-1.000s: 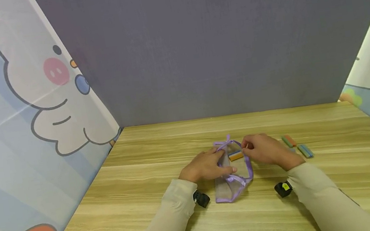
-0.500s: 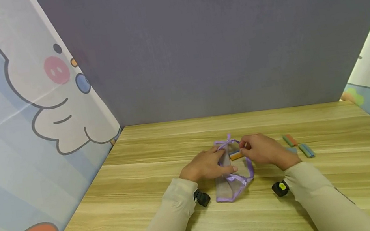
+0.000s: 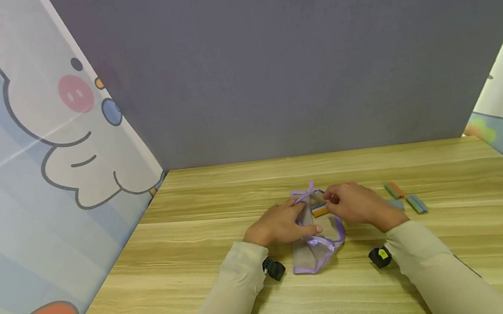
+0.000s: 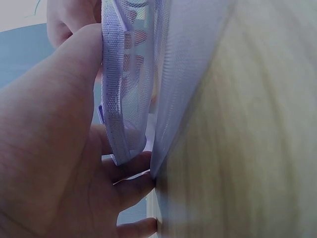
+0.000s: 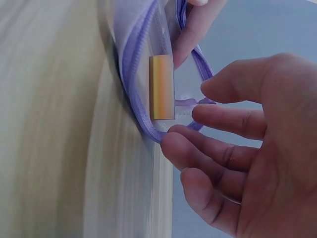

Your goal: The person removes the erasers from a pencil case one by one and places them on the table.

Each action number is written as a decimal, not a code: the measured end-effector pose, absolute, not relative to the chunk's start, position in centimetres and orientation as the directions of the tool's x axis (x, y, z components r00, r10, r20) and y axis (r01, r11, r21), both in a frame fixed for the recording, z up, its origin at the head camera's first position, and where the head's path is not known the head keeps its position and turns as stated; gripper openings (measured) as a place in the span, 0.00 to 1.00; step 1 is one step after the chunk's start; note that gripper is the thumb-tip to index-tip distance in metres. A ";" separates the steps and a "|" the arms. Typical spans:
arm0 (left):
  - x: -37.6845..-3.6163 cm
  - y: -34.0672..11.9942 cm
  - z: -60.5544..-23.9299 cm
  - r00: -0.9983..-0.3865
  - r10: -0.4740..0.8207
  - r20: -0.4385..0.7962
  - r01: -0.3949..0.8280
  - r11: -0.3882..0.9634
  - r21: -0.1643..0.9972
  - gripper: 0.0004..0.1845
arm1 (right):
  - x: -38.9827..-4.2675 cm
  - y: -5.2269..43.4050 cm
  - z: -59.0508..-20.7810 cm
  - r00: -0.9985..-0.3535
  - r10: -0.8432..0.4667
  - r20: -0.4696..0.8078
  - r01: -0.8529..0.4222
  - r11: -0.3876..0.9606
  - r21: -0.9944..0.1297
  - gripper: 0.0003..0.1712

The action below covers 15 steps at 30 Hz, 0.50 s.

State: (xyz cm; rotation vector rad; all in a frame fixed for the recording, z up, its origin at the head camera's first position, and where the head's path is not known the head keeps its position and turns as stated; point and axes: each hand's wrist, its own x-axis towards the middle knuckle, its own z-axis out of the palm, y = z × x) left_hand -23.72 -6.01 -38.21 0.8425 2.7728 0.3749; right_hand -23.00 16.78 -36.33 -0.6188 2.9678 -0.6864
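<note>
A pale mesh pouch (image 3: 302,255) with purple zipper trim lies on the table, its mouth gaping to the right. Spread across the pouch is my left hand (image 3: 281,223); the thumb reaches over the opening and the other fingers rest on the upper layer. A small orange-and-blue striped bar (image 5: 162,87) lies inside the mouth and looks glossy, as if wrapped. At the right rim, my right hand (image 3: 356,203) has its fingers loosely bent beside the bar. In the right wrist view, fingertips (image 5: 173,144) meet the purple trim, with nothing visible gripped.
Right of the right hand lie a green-and-orange bar (image 3: 394,190), a blue-and-green bar (image 3: 417,204) and a grey-blue piece (image 3: 396,204), partly hidden by the wrist. A grey panel (image 3: 296,63) rises behind the wooden table (image 3: 194,230). Printed cloth (image 3: 64,179) stands at the left.
My right hand has shifted slightly left, further into the pouch mouth, uncovering more of the grey-blue piece. My left hand and the pouch stay nearly where they were.
</note>
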 end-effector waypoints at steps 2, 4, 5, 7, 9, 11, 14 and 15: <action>-23.7 -6.0 -38.1 -0.811 0.570 -0.132 0.516 0.802 0.301 0.52 | -23.0 16.6 -36.3 -0.921 -0.387 0.044 -0.367 0.826 -0.428 0.18; -23.7 -6.0 -38.1 -0.809 0.573 -0.132 0.519 0.801 0.297 0.52 | -22.9 16.5 -36.3 -0.922 -0.387 0.037 -0.365 0.830 -0.421 0.19; -23.6 -6.0 -38.1 -0.807 0.575 -0.132 0.521 0.800 0.297 0.52 | -22.9 16.4 -36.3 -0.921 -0.387 0.034 -0.365 0.832 -0.419 0.19; -23.6 -6.0 -38.1 -0.807 0.576 -0.131 0.523 0.799 0.296 0.52 | -22.8 16.3 -36.3 -0.920 -0.390 0.032 -0.368 0.835 -0.409 0.19; -23.6 -6.0 -38.1 -0.807 0.576 -0.132 0.523 0.800 0.296 0.52 | -22.7 16.2 -36.3 -0.921 -0.388 0.028 -0.367 0.841 -0.397 0.20; -23.6 -6.0 -38.1 -0.809 0.574 -0.131 0.520 0.801 0.298 0.52 | -22.6 16.1 -36.4 -0.920 -0.391 0.023 -0.368 0.844 -0.391 0.21; -23.6 -6.0 -38.1 -0.808 0.574 -0.133 0.520 0.801 0.298 0.52 | -22.6 16.0 -36.5 -0.921 -0.390 0.016 -0.366 0.848 -0.383 0.23; -23.6 -6.0 -38.2 -0.808 0.574 -0.133 0.520 0.800 0.299 0.52 | -22.6 15.9 -36.6 -0.919 -0.394 0.016 -0.370 0.848 -0.380 0.23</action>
